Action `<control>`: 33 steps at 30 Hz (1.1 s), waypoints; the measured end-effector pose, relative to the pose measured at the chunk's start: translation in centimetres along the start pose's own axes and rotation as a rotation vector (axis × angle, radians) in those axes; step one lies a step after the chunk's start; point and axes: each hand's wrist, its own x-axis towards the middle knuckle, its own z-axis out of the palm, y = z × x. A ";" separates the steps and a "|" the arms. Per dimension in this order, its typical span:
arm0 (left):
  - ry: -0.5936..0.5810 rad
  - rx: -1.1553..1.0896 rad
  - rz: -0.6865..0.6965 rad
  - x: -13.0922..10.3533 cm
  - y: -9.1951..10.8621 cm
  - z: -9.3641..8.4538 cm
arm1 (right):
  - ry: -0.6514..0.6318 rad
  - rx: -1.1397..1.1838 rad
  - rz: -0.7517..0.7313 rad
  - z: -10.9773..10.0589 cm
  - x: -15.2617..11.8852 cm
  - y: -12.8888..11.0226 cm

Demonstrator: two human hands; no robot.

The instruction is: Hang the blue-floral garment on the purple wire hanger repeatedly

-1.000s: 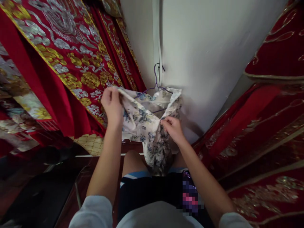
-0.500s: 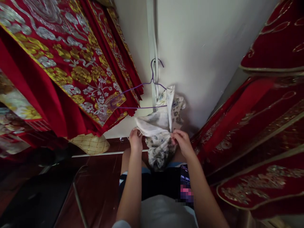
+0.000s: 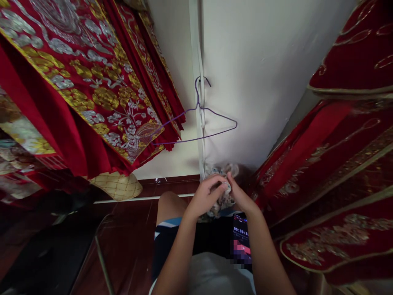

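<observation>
A: Nearest?
B: Phone [image 3: 240,235], screen lit, on the dark shorts [image 3: 211,239].
A: Hands?
B: Left hand [image 3: 206,196] and right hand [image 3: 242,196] close together above the lap, patterned cloth [image 3: 227,200] bunched between. Left fingers pinch a bit of it; right fingers partly hidden, can't tell if they pinch.
A: Step?
B: Gathering the cloth up, I'd judge.
A: Next move calls for?
B: Probably a firm two-handed hold on loose folds; some stick out below and beyond the hands.
A: Farther off?
B: Hanger [image 3: 198,105], bare, in front of the pale wall [image 3: 245,82]. Embroidered red drape [image 3: 92,82] on the left. Done.
</observation>
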 end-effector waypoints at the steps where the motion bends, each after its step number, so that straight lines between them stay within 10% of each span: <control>1: -0.004 0.036 0.015 0.0 0.1 0.0 | -0.053 0.095 0.051 0.4 -0.1 0.2; 6: 0.059 -0.032 -0.032 0.2 -2.2 -1.7 | -0.193 0.210 0.124 1.7 -0.7 -0.6; 15: -0.321 0.304 -0.277 -3.8 -6.2 -6.1 | -0.136 -0.062 0.047 2.0 -1.8 -7.4; 24: 0.150 0.736 -0.122 -5.4 -3.1 -15.9 | 0.144 -0.643 -0.634 -1.2 8.9 -11.8; 29: 0.413 0.692 -0.092 -3.6 -0.9 -17.7 | 0.084 -0.613 -0.561 -0.9 15.6 -10.3; 33: 0.568 0.661 -0.148 -2.5 0.1 -18.2 | 0.114 -0.578 -0.498 -1.4 15.3 -9.5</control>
